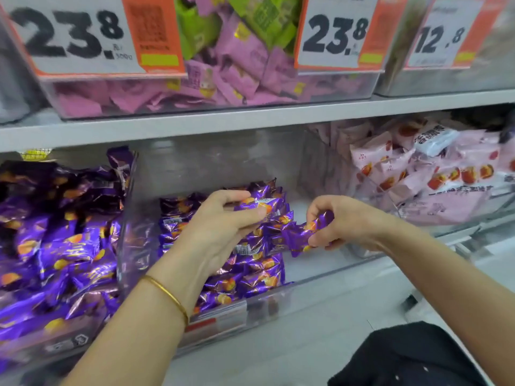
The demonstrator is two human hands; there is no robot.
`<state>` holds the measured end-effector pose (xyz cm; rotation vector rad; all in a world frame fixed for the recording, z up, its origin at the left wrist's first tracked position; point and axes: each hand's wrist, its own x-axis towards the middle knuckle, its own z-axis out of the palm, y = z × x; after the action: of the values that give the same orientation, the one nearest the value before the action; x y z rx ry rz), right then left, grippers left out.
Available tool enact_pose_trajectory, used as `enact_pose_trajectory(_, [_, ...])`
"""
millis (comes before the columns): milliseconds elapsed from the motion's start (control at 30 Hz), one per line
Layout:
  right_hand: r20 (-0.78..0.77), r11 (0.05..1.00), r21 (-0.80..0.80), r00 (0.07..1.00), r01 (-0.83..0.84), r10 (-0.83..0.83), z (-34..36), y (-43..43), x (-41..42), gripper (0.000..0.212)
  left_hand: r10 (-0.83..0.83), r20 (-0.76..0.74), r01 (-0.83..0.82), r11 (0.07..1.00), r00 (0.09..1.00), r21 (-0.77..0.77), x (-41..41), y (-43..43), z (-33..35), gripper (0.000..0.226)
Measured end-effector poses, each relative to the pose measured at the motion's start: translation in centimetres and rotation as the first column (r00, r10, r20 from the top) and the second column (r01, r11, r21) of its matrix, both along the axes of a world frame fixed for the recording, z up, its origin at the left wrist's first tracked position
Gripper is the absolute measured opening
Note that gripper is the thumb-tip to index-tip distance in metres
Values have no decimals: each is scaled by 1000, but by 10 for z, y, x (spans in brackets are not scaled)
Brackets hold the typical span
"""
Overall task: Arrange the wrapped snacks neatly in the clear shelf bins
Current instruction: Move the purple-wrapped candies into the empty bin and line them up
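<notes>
pinching with curled fingers, the left hand holds one purple snack over the stack mid-frame in the clear bin; the right hand grips a second snack. slick wrappers might slip and topple the stack.

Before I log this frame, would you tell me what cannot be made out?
Head view:
- Price tag small print: blurred.
- Snack in the right hand: mostly covered by its fingers.
- Stacked purple snacks in the middle bin: partly behind the left hand.
- Left bin: cut by the frame edge.
- Black item, bottom right: cut off, unidentifiable.
</notes>
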<state>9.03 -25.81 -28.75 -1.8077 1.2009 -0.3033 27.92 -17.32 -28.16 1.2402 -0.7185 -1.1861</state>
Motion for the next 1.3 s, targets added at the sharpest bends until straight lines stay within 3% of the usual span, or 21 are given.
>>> enact_pose_trajectory(200, [-69, 989, -46, 988, -138, 135, -14, 0, 4, 37, -54, 45, 52, 998, 998, 40, -4, -5, -5, 40])
enact_pose_trajectory(367, [-203, 989, -84, 974, -119, 100, -24, -7, 4, 36, -60, 22, 58, 997, 998, 56, -7, -6, -9, 37])
enact_pose_trajectory(667, [-386, 958, -159, 908, -239, 162, -29, -6, 15, 48, -65, 58, 62, 997, 996, 47, -8, -10, -13, 37])
enact_pose_trajectory(900, [-358, 979, -2, 914, -205, 191, -22, 3, 17, 55, -67, 76, 63, 997, 995, 50, -10, -10, -15, 40])
enact_pose_trajectory(1067, [-384, 972, -124, 913, -201, 140, -24, 3, 22, 57, -71, 70, 67, 996, 995, 61, -11, -9, -14, 39])
enact_pose_trajectory(1300, [-328, 983, -100, 937, -157, 116, -17, 2, 13, 51, -114, 76, 106, 990, 991, 95, -11, -6, -12, 39])
